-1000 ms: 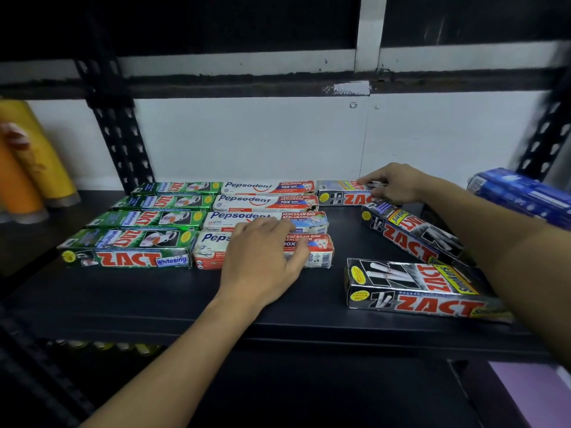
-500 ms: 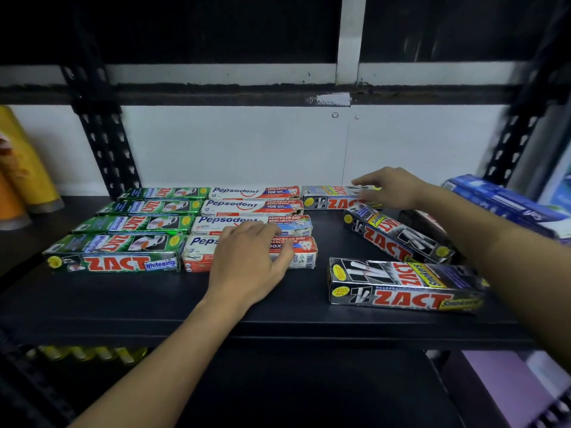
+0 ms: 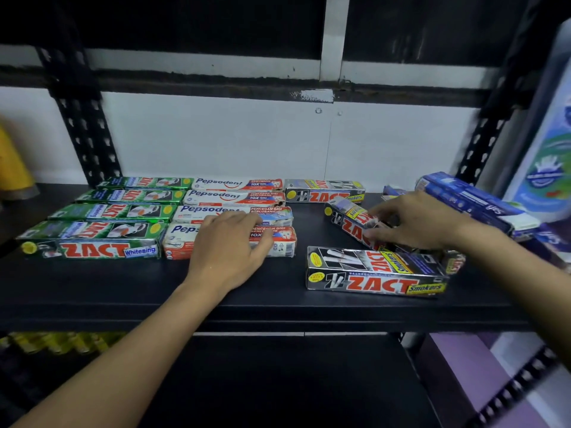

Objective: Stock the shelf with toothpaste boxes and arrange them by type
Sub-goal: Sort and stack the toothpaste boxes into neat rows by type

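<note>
**Two hands on the toothpaste shelf**

Head view: four green boxes lie in a column at centre left of the black shelf, with four white-and-red boxes just beside them on the right. The left hand rests flat on the front white-and-red box, fingers relaxed and spread, holding nothing.

Right of centre lie three black boxes: one at the back, one near the front edge, and a slanted black box between them. The right hand grips the slanted black box, fingers curled over its top and thumb on its near side.

Blue boxes are piled at far right. A blurred yellow container sits at the left edge.
</note>
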A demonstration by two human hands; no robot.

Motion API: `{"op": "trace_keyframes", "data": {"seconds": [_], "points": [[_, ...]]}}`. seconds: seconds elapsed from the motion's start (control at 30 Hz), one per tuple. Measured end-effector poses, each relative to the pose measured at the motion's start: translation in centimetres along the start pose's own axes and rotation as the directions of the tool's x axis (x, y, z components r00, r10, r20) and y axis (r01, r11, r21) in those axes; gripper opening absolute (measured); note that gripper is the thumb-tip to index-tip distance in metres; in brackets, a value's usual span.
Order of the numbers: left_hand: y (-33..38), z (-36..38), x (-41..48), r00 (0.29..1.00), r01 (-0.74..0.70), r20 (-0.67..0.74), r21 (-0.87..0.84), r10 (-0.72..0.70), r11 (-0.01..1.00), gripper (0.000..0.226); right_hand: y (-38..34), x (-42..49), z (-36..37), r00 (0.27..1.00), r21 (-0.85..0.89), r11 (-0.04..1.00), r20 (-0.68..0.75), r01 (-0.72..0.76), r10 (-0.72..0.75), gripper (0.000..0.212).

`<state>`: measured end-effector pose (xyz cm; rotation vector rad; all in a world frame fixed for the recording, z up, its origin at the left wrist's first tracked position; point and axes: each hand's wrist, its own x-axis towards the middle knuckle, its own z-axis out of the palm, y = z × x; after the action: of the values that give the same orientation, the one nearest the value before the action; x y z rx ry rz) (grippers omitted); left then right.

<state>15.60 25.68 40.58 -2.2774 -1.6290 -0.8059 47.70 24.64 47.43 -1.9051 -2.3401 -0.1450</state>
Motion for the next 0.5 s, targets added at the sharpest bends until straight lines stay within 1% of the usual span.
{"op": "trace_keyframes", "data": {"seconds": [0.07,0.2,0.3,0.5], "points": [[0.0,0.0,0.0,1.0,0.001,0.0,0.002,-0.001,1.0,0.049,-0.4,0.0,0.5,1.0,-0.03,1.0,-0.016,0.0,-0.001,0.067],[-0.1,0.0,-0.1,1.0,0.007,-0.003,-0.002,-0.007,1.0,0.05,-1.7,0.4,0.9,0.999,-0.031,0.999,-0.047,0.011,-0.012,0.057],[-0.1,0.0,0.0,1.0,0.004,0.003,-0.002,-0.004,1.0,0.045,-2.4,1.2,1.2,0.999,0.021,1.0,-0.041,0.012,-0.011,0.055],[-0.2,0.1,0.0,1.0,0.001,-0.003,-0.002,-0.001,1.0,0.045,-3.0,3.5,1.4,0.999,0.057,0.998,-0.012,-0.031,0.031,0.059]]}}
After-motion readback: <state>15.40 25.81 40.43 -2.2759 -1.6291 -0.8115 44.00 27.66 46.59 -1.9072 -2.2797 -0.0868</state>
